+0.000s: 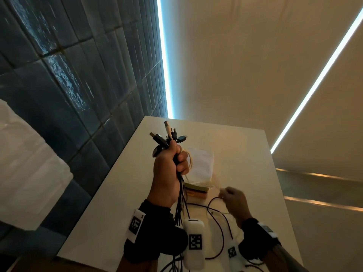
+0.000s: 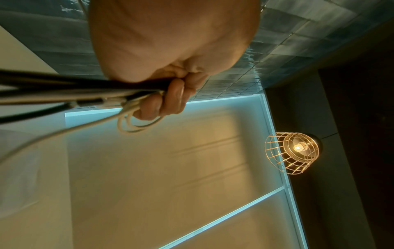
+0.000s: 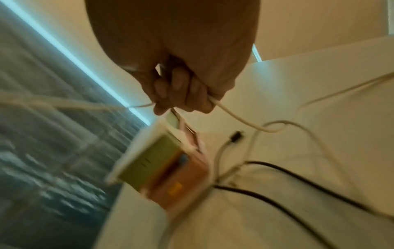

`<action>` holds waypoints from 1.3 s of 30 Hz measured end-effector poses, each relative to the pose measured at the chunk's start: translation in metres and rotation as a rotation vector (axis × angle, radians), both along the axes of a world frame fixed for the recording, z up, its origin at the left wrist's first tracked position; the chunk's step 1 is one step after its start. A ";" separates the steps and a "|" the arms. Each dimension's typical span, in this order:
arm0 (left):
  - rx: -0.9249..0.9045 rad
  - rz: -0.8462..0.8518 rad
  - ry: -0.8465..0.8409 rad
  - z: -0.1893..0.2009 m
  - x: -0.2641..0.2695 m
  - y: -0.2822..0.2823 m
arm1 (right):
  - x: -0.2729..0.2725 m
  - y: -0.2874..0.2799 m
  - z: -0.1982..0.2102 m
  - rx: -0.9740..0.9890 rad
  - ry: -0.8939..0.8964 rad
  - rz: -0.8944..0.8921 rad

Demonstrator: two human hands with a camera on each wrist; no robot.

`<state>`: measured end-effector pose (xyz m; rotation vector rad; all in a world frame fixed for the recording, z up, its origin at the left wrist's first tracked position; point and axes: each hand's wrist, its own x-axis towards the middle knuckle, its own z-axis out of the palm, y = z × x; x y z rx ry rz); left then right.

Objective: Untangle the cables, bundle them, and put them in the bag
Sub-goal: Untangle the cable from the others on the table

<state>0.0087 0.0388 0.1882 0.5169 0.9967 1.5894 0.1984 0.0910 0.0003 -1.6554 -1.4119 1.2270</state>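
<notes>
My left hand [image 1: 172,163] is raised above the table and grips a bundle of mostly black cables [image 1: 169,137], plug ends sticking up, tails hanging down past the wrist. In the left wrist view the left hand [image 2: 168,99] curls round the cables [image 2: 85,91], with white cable loops [image 2: 136,124] round the lowest finger. Lower right, my right hand [image 1: 228,195] pinches a white cable [image 3: 234,118] just above the table; its fingers [image 3: 179,94] are curled round it. A white bag [image 1: 200,165] lies flat on the table behind the left hand.
The white table [image 1: 245,154] carries loose black cables [image 1: 220,232] near its front edge. A stack of green and orange pads [image 3: 168,168] lies under the bag's near end. A dark tiled wall [image 1: 68,85] runs along the left side. A caged lamp [image 2: 293,152] hangs overhead.
</notes>
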 end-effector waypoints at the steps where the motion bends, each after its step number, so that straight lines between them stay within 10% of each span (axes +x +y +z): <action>1: -0.021 0.015 0.010 -0.001 0.000 0.001 | -0.002 0.004 0.020 0.017 0.121 -0.045; 5: -0.126 0.029 0.019 -0.007 0.006 0.004 | -0.014 0.001 0.114 0.189 0.500 0.085; 11: -0.171 -0.010 0.017 0.000 0.023 0.003 | -0.029 -0.029 0.167 0.309 0.567 0.454; 16: -0.013 -0.063 -0.228 0.009 0.018 0.001 | -0.019 -0.037 0.138 0.179 0.553 0.451; 39: 0.279 0.054 -0.189 0.031 -0.021 -0.009 | 0.151 -0.029 -0.014 0.074 -0.194 0.047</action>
